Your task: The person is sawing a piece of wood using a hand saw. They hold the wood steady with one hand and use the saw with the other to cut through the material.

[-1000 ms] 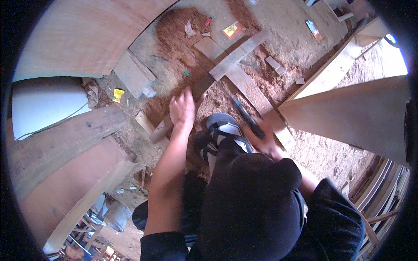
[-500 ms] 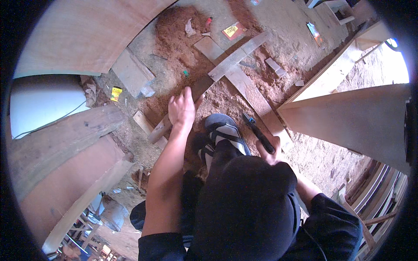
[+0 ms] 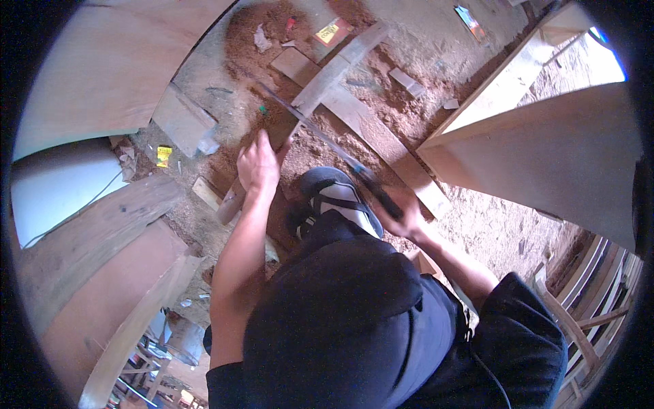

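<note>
left hand (image 3: 259, 165) clamped on plank (image 3: 325, 84), right hand (image 3: 405, 214) clamped on saw (image 3: 332, 144); saw crossing over both plank edges; plank lying across board (image 3: 375, 129) on floor (image 3: 424, 41).

The bare left forearm (image 3: 238, 276) rises steeply from the lower edge, leaning slightly rightward to a nearly straight left wrist (image 3: 261, 195), and the left hand (image 3: 259, 163) is back upward in a grip, its fingers (image 3: 263, 142) pointing forward and its thumb (image 3: 285, 147) set apart on the right. The right forearm (image 3: 458, 258) slants up and leftward from the lower right, ending in a right hand (image 3: 402, 215) that sits lower in view, clenched and slightly blurred.
</note>
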The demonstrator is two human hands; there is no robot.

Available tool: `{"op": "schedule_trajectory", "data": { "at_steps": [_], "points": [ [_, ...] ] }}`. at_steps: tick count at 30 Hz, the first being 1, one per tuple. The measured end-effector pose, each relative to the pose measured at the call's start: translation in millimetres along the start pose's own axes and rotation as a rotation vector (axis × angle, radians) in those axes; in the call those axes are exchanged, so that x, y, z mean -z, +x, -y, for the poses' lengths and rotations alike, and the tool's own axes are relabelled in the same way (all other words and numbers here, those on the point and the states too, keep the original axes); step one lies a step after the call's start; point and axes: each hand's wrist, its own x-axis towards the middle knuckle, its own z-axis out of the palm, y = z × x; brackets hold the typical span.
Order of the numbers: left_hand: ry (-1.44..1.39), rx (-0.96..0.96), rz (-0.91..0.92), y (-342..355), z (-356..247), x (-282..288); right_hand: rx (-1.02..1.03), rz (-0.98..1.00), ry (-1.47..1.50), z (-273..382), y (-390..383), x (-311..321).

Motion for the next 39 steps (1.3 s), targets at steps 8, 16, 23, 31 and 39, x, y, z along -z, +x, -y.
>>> {"op": "schedule_trajectory", "data": {
  "at_steps": [8,16,23,31,39],
  "points": [
    [0.053,0.136,0.151,8.4,-12.2,15.3,-0.21,-0.032,0.214,2.3,-12.2,31.0],
    [-0.003,0.037,-0.01,3.8,-0.6,-0.1,-0.474,0.158,0.447,7.6,45.8,14.4],
    [0.0,-0.01,-0.056,4.5,-1.5,2.5,-0.24,0.141,0.239,7.6,28.9,24.8],
    [-0.02,0.082,0.179,2.6,6.5,0.0,-0.329,0.109,0.112,14.7,29.7,16.5],
    [-0.138,0.204,0.233,0.4,1.4,30.5,-0.202,-0.109,-0.113,5.0,80.7,-28.3]
  ]
}}
